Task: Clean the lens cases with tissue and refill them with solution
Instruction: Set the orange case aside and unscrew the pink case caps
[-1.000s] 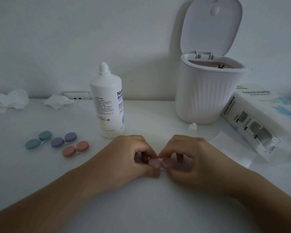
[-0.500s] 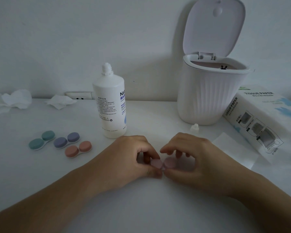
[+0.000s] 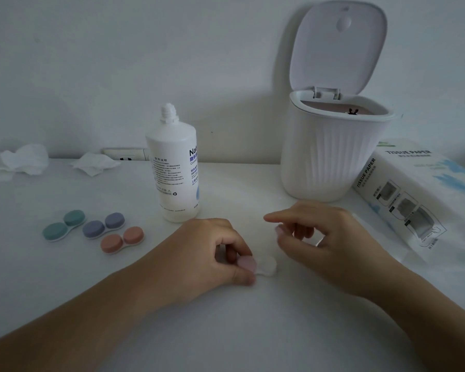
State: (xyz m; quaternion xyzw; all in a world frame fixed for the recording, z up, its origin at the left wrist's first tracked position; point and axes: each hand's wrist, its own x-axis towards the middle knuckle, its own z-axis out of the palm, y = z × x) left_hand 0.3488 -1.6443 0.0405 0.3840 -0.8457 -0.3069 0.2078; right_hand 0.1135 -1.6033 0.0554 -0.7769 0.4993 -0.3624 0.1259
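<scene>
step: opening pink lens case (image 3: 257, 264) at front centre of the table (image 3: 226, 331) | left hand (image 3: 207, 251) pinches its capped side | right hand (image 3: 320, 237) pinches the removed pink cap (image 3: 279, 230), I judge | next: I set cap down, fetch tissue from tissue pack (image 3: 419, 194)

At my ten o'clock lie a teal case (image 3: 64, 225), a lavender case (image 3: 103, 225) and a coral case (image 3: 122, 239). My left hand (image 3: 207, 253) pinches a pale pink cap (image 3: 247, 263). At one o'clock, the white bin (image 3: 333, 154) is ribbed.
</scene>
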